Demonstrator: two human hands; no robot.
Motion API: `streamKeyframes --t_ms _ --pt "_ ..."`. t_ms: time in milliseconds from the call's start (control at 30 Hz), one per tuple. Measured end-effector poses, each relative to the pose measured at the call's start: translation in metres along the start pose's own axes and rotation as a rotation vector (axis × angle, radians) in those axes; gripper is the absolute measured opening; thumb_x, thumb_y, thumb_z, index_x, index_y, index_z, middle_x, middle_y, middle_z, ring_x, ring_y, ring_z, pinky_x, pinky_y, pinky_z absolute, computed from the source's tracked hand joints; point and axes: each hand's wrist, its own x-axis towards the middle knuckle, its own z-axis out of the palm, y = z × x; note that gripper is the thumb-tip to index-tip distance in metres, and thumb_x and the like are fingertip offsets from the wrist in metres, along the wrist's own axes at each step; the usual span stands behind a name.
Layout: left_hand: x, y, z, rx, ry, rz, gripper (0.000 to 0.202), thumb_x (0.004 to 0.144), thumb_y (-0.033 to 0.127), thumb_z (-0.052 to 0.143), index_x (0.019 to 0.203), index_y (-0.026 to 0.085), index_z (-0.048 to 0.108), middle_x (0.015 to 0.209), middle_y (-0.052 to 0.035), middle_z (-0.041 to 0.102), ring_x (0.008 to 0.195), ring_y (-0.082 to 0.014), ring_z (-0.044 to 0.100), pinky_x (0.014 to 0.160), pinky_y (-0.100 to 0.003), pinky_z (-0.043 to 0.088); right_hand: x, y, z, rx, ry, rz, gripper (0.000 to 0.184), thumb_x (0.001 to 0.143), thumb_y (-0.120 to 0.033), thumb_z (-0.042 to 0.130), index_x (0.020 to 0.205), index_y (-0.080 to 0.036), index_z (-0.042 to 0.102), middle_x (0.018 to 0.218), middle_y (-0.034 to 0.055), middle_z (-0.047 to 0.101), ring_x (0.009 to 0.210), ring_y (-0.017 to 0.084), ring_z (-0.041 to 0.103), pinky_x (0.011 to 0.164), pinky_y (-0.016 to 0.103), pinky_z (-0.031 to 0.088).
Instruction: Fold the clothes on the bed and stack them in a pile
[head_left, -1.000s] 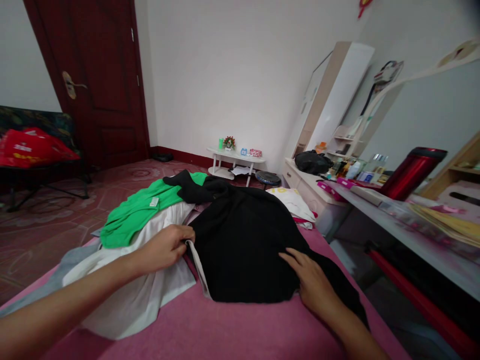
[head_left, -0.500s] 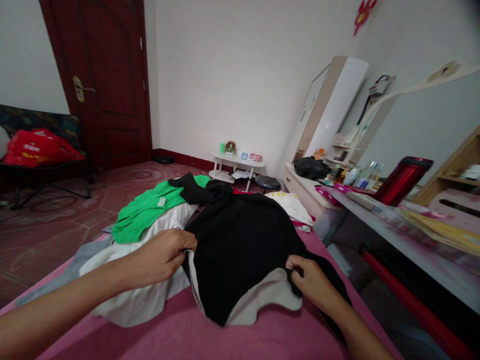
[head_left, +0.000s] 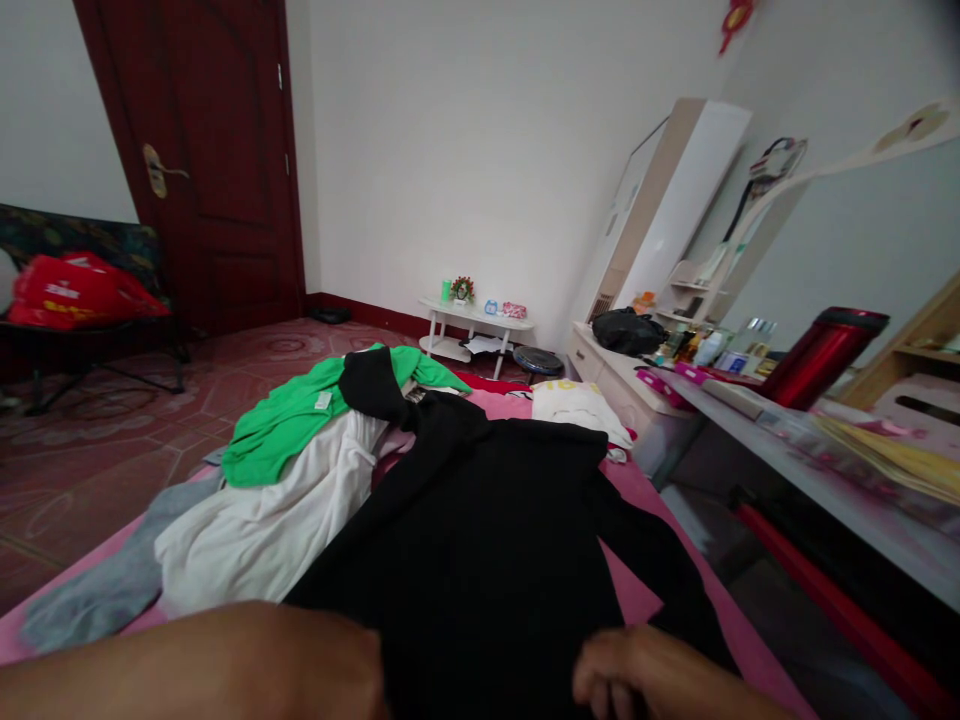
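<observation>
A black long-sleeved top (head_left: 495,520) lies stretched over the pink bed, its collar end away from me and its sleeves out to both sides. Down at the lower edge of the view, my left hand (head_left: 300,660) is closed at the top's near left side; the fingertips are out of sight. My right hand (head_left: 637,665) has its fingers curled on the near right side of the same top. The hem is below the picture. Left of the top lie a white garment (head_left: 277,530), a green garment (head_left: 285,425) with a pale tag, and a grey garment (head_left: 112,565).
A folded white garment (head_left: 577,405) lies at the bed's far right. Along the right stands a desk (head_left: 757,425) with a red thermos (head_left: 825,355) and bottles. A small white table (head_left: 480,315), a stool (head_left: 538,360) and a chair with a red bag (head_left: 82,290) stand farther off.
Both hands have drawn the near end of the black top towards me and down. The top now lies longer and flatter, and its pale inner side has gone from view.
</observation>
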Motion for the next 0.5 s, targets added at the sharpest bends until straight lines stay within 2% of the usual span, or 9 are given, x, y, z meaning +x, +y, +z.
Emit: streamKeyframes --t_ms 33,100,167,233,300,400,500 --pt "0.020 0.005 -0.014 -0.028 0.005 0.025 0.025 0.068 0.014 0.064 0.089 0.026 0.071 0.073 0.0016 0.070 0.062 -0.0147 0.064 0.054 -0.020 0.048 0.014 -0.004 -0.005 0.033 -0.032 -0.017 0.022 0.065 -0.021 0.058 0.081 -0.029 0.070 0.074 -0.0027 0.068 0.061 0.013 0.061 0.053 0.021 0.044" --pt "0.058 0.003 -0.035 0.000 0.165 -0.025 0.033 0.076 0.020 0.062 0.108 0.025 0.066 0.102 -0.0036 0.069 0.090 -0.0186 0.066 0.079 -0.025 0.052 0.048 -0.004 -0.015 0.107 -0.004 -0.057 0.022 0.070 -0.020 0.054 0.087 -0.025 0.069 0.079 -0.0002 0.067 0.069 0.014 0.062 0.061 0.023 0.046" --pt "0.093 -0.015 -0.042 0.057 0.313 -0.132 0.047 0.079 0.024 0.060 0.126 0.021 0.056 0.127 -0.0103 0.057 0.112 -0.0244 0.058 0.095 -0.034 0.047 0.085 0.009 -0.024 0.168 0.188 -0.091 0.019 0.073 -0.022 0.054 0.085 -0.021 0.068 0.086 0.0032 0.067 0.078 0.017 0.062 0.069 0.026 0.049" --pt "0.121 -0.043 -0.036 0.117 0.401 -0.315 0.059 0.082 0.031 0.059 0.137 0.015 0.044 0.144 -0.0181 0.040 0.129 -0.0314 0.043 0.105 -0.043 0.038 0.119 0.031 -0.031 0.205 0.432 -0.093 0.018 0.072 -0.025 0.054 0.084 -0.018 0.067 0.095 0.0064 0.066 0.086 0.019 0.063 0.075 0.031 0.050" --pt "0.139 -0.070 -0.024 0.164 0.456 -0.438 0.062 0.087 0.039 0.053 0.142 0.014 0.039 0.150 -0.0204 0.028 0.138 -0.0337 0.027 0.111 -0.049 0.027 0.147 0.053 -0.038 0.220 0.615 -0.082 0.019 0.071 -0.025 0.054 0.083 -0.018 0.066 0.097 0.0077 0.065 0.090 0.021 0.062 0.078 0.034 0.051" --pt "0.151 -0.093 -0.008 0.223 0.535 -0.458 0.058 0.092 0.047 0.041 0.143 0.019 0.037 0.153 -0.0169 0.022 0.142 -0.0312 0.017 0.115 -0.051 0.016 0.179 0.068 -0.045 0.196 0.707 -0.123 0.019 0.071 -0.022 0.051 0.083 -0.018 0.065 0.094 0.0071 0.064 0.088 0.021 0.063 0.077 0.034 0.053" --pt "0.152 -0.097 -0.002 0.238 0.574 -0.449 0.057 0.093 0.049 0.038 0.143 0.023 0.036 0.154 -0.0145 0.021 0.142 -0.0297 0.016 0.115 -0.050 0.014 0.209 0.064 -0.042 0.131 0.717 -0.188 0.031 0.069 -0.016 0.048 0.096 -0.018 0.063 0.109 0.0086 0.059 0.075 0.016 0.064 0.075 0.032 0.054"
